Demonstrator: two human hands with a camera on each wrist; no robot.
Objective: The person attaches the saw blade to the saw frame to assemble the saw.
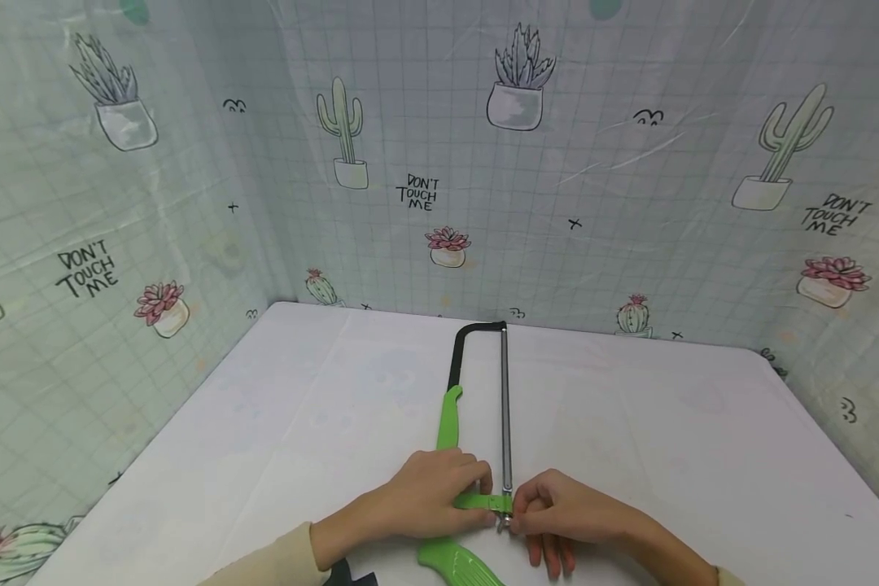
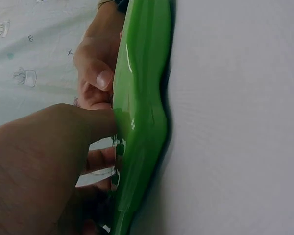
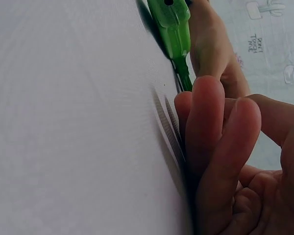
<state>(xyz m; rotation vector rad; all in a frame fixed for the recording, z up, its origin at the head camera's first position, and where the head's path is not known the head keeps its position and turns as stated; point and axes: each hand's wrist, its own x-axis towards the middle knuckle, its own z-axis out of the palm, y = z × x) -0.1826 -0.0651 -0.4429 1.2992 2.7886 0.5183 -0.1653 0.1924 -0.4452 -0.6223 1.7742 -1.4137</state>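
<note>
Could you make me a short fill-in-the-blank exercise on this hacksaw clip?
1. The short green plastic crosspiece is gripped by the person's ____ hand.
2. In the head view, the long straight grey metal blade runs to the ____ of the bent black metal frame.
3. The pale wall sheet printed with potted plants reads "Don't ____ Me".

Missing words: left; right; Touch.

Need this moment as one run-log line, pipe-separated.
hacksaw: on white table | left hand: holds green crosspiece | right hand: at wing nut, pinch unclear | blade: spans black frame to crosspiece
</note>
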